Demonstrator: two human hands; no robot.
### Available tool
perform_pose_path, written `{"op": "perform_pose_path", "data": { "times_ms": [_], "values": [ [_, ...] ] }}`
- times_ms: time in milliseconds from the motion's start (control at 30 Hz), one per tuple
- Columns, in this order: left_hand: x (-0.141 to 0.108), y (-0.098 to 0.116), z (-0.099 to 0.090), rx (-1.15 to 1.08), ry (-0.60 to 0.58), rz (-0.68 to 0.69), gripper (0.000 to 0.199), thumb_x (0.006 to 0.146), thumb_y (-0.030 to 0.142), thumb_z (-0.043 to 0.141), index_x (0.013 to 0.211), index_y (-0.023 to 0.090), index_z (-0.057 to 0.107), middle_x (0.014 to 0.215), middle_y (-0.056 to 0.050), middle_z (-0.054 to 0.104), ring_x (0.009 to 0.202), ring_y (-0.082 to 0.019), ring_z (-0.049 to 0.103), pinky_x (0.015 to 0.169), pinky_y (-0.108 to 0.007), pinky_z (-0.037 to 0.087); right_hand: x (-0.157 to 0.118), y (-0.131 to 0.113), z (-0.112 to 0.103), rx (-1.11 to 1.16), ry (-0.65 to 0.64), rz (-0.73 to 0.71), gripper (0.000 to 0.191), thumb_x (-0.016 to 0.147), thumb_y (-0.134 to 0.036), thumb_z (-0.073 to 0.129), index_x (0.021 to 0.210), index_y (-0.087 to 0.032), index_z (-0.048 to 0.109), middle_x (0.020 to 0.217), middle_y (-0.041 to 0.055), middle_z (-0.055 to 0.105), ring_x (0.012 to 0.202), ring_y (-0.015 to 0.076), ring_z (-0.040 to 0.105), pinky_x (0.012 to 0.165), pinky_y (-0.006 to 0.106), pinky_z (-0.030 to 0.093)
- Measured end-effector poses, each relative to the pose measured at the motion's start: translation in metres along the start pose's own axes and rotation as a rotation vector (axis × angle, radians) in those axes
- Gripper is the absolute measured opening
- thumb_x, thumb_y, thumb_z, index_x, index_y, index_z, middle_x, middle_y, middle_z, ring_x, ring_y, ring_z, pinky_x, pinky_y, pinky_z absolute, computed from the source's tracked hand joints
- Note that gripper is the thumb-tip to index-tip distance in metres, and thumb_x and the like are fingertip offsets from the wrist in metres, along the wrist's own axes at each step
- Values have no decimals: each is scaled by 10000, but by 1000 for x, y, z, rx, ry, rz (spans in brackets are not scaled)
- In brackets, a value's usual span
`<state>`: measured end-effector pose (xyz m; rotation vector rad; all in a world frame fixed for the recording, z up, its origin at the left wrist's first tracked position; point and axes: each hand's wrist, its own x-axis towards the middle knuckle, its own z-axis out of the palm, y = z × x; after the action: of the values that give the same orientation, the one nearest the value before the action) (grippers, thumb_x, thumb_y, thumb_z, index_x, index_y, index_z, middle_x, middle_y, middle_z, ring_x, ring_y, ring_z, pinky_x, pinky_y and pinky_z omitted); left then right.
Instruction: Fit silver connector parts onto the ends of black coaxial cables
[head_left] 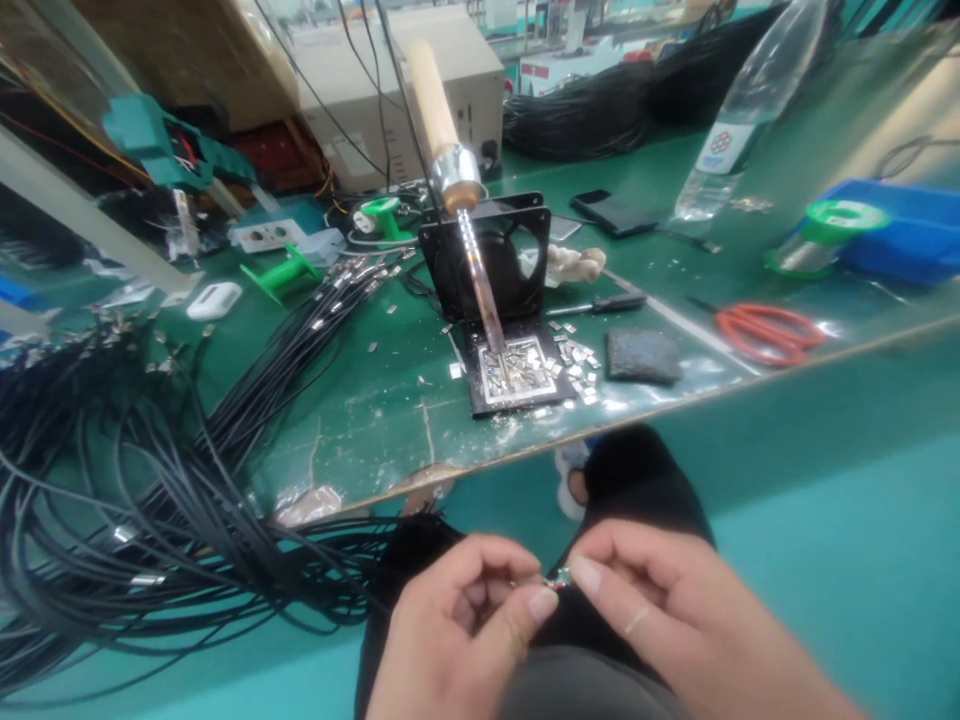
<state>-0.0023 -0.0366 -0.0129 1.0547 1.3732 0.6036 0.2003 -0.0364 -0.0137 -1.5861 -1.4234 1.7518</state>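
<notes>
Above my lap, my left hand [480, 610] and my right hand [645, 590] pinch a tiny connector piece [557, 578] between thumbs and forefingers. Bits of metal, green and red show on it; its exact kind is too small to tell, and the fingertips hide both ends. Beyond the hands, on the bench, a soldering iron [480, 270] with a wooden handle slants downward. Its tip is over a small dark plate [482, 400] with a pale square frame and metal bits inside. Loose metal connector shells [581, 365] lie beside that plate.
Black cables [225, 530] pile up at left and hang over the edge of the green bench [375, 430]. A black fan [480, 260] stands behind the iron. Rightward lie a dark sponge-like block [642, 356], red-handled scissors [772, 332], a solder spool [817, 235] and a bottle [750, 110].
</notes>
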Motion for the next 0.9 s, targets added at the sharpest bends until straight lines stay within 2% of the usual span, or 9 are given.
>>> {"op": "perform_pose_path", "data": {
  "times_ms": [233, 500, 900],
  "values": [
    [0, 5, -3, -44, -68, 34, 214, 900, 391, 784, 922, 181, 753, 979, -66, 759, 908, -209, 682, 848, -291, 543, 3, -8, -1, -2, -24, -11, 495, 941, -588, 475, 908, -124, 646, 679, -11, 438, 633, 63, 352, 588, 172, 310],
    [1, 12, 1, -62, -99, 1, 217, 936, 387, 732, 869, 182, 709, 942, -54, 750, 886, -198, 661, 835, -296, 518, 1, -8, -3, -42, -28, -40, 513, 950, -610, 457, 910, -137, 649, 704, 3, 485, 656, 74, 391, 613, 183, 336],
    [4, 6, 6, -284, -76, -4, 261, 878, 345, 793, 766, 166, 641, 882, -29, 716, 807, -148, 597, 773, -262, 469, 4, -8, 0, -84, -44, -42, 529, 955, -617, 441, 915, -137, 659, 715, 20, 537, 650, 77, 410, 610, 187, 340]
  ]
}}
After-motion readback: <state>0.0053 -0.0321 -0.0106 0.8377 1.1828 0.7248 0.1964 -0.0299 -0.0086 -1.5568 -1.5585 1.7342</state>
